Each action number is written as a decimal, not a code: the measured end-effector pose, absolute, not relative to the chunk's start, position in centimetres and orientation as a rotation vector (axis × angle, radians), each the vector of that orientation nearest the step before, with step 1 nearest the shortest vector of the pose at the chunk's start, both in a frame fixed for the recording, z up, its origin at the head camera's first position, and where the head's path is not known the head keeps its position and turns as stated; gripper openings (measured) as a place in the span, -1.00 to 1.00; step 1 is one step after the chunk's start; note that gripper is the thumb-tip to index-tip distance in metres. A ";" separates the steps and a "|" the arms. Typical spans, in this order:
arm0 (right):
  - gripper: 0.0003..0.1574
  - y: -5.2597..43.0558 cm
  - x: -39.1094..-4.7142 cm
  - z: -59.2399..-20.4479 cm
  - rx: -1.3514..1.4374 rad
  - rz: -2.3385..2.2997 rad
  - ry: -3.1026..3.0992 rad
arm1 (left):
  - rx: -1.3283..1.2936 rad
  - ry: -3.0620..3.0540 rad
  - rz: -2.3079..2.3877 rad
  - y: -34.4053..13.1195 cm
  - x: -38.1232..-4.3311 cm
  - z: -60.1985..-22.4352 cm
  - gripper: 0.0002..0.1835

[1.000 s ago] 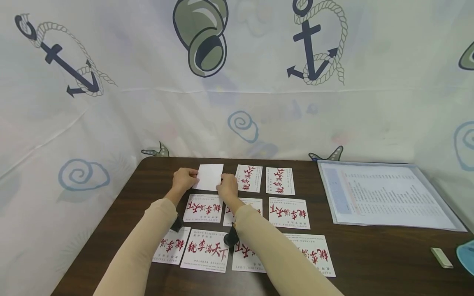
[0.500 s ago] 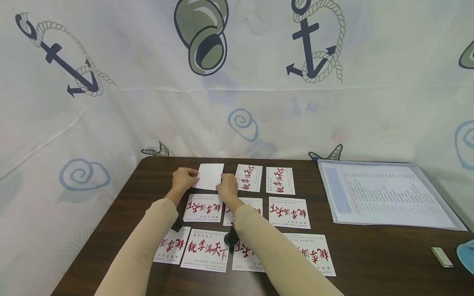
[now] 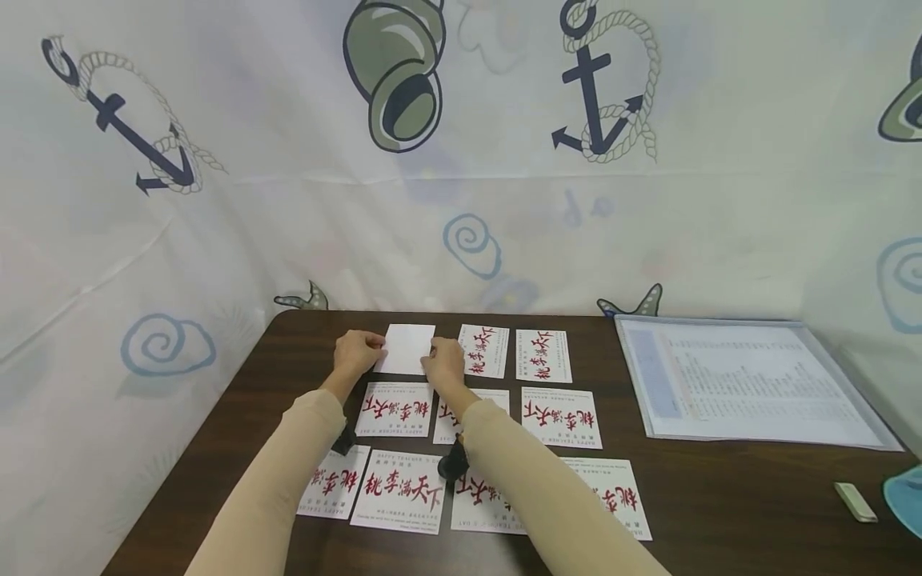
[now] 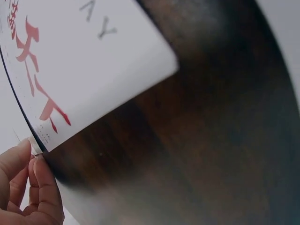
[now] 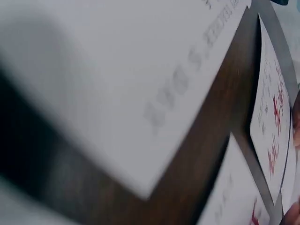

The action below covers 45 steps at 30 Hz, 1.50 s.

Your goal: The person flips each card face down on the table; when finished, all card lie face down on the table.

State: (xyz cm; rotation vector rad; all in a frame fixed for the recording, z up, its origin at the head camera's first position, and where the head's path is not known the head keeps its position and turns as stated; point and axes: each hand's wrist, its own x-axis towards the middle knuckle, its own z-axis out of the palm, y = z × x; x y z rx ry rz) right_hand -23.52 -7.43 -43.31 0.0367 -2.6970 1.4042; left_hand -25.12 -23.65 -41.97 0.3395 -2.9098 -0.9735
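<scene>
The left hand [image 3: 356,354] is pinching the left edge of the blank card [image 3: 406,350], and the right hand [image 3: 444,364] is curling its fingers on the right edge, seemingly pinching too. The card is sitting at the left end of the far row; whether it is lying flat or lifting slightly, I cannot tell. Over the last second neither hand nor card is noticeably shifting; only the head view is tilting a little. The work seems to be dwelling on this one card, with its placing probably unfinished.

Beside the right hand, a far card [image 3: 484,350] is standing just to the right, leaving little room that way. Just nearer, a middle card [image 3: 394,410] is lying close to the blank one, while the right forearm is partly covering others. The far edge of the table [image 3: 706,504] is running just beyond the blank card, and bare wood is stretching to the left. Well to the right, past the rows, a sheet [image 3: 763,384] is lying, with a pale bar [image 3: 855,502] resting nearer
</scene>
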 end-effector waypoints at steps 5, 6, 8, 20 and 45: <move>-0.57 -5.0 -24.5 -42.7 -0.102 1.647 -2.513 | 0.314 -2.897 -0.990 -23.7 -25.1 -42.1 -0.71; -0.57 -4.2 -24.7 -42.5 -0.140 1.668 -2.482 | 0.300 -2.890 -1.004 -23.5 -25.2 -42.0 -0.70; -0.57 -2.4 -25.2 -42.2 -0.223 1.718 -2.439 | 0.244 -2.882 -1.043 -22.8 -25.4 -41.5 -0.66; -0.48 3.3 -26.0 -41.9 -0.361 1.758 -2.580 | 0.040 -2.996 -1.367 -15.7 -26.5 -40.0 -0.44; -0.59 3.9 -26.7 -42.6 -0.434 1.677 -2.647 | 0.055 -3.030 -1.068 -11.1 -28.3 -42.1 -0.53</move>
